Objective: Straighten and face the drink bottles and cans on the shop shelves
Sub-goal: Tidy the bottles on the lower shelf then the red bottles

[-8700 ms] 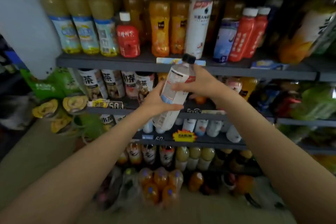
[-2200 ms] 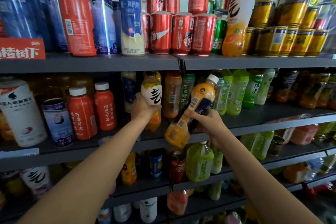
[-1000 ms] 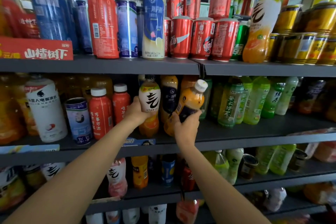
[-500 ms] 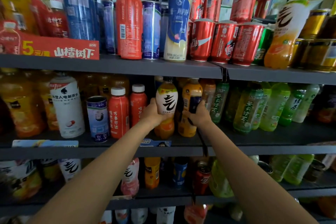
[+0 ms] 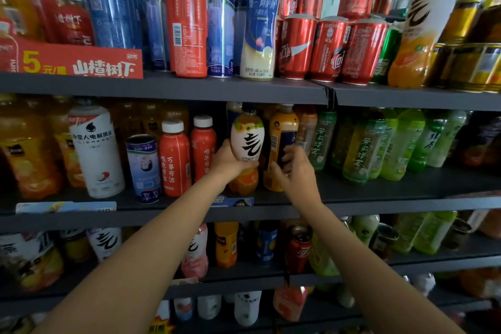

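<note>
Dark grey shop shelves (image 5: 162, 87) fill the view, packed with drinks. On the middle shelf, the white-labelled orange bottle (image 5: 247, 141) stands upright, its brush-stroke label facing out. The left hand (image 5: 230, 161) has its grip closed round that bottle's waist. Just right of it stands the yellow bottle with a dark label (image 5: 282, 141); the right hand (image 5: 294, 168) hovers at it, fingers spread, grip loose and holding nothing. Two red bottles (image 5: 187, 152) stand just left of the white-labelled one.

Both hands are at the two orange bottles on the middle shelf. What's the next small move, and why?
Probably twist the dark-labelled orange bottle with the right hand until its front faces out: it stands upright, but a barcode strip shows. Beside it, the white-labelled bottle in the left hand already shows its front.
</note>
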A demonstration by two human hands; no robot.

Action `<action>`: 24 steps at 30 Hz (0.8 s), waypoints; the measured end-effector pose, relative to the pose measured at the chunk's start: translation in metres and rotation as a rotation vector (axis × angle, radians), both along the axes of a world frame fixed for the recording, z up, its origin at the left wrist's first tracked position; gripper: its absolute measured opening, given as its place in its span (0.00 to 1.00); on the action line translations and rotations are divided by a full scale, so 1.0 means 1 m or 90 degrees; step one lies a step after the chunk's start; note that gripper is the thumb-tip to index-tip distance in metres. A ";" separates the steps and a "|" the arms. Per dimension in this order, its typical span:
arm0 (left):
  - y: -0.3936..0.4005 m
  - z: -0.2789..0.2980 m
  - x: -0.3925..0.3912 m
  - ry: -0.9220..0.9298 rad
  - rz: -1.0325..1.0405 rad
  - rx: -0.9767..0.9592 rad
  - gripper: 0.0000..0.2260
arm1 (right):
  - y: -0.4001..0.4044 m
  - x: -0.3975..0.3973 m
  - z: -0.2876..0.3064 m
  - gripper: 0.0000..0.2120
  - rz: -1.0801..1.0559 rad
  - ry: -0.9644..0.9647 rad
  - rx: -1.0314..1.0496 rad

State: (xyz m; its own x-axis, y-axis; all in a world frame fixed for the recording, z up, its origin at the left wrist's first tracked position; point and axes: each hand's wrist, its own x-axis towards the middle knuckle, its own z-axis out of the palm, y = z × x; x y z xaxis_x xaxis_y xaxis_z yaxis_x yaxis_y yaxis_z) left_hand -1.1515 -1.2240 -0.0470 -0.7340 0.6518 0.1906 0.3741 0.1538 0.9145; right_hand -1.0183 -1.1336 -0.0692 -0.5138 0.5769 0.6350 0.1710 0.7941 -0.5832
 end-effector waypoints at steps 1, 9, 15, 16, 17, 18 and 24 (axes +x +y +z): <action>-0.003 0.000 0.001 0.021 -0.016 0.000 0.35 | -0.005 0.000 0.006 0.21 0.037 -0.004 0.019; -0.065 0.002 0.025 0.139 -0.198 0.110 0.31 | -0.060 0.005 0.031 0.36 0.172 0.009 0.123; -0.133 0.034 0.038 0.106 -0.343 -0.036 0.21 | -0.113 0.015 0.057 0.27 0.173 0.051 0.093; -0.142 0.029 0.039 0.087 -0.350 -0.060 0.20 | -0.118 0.015 0.052 0.27 0.190 0.038 0.063; -0.149 0.018 0.036 0.068 -0.351 -0.081 0.20 | -0.123 0.015 0.042 0.27 0.209 0.016 0.044; -0.157 0.005 0.034 0.050 -0.344 -0.098 0.21 | -0.127 0.015 0.030 0.27 0.226 -0.020 0.036; -0.193 -0.097 0.025 -0.005 -0.240 -0.207 0.29 | -0.150 0.001 -0.067 0.43 0.238 -0.315 0.016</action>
State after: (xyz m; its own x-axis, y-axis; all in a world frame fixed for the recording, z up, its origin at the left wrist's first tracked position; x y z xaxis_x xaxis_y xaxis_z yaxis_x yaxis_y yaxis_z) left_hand -1.1265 -1.4172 -0.1441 -0.4363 0.8970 -0.0707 0.4518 0.2864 0.8449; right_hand -1.0178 -1.2838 -0.1362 -0.9152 0.2892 0.2807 0.1243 0.8650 -0.4861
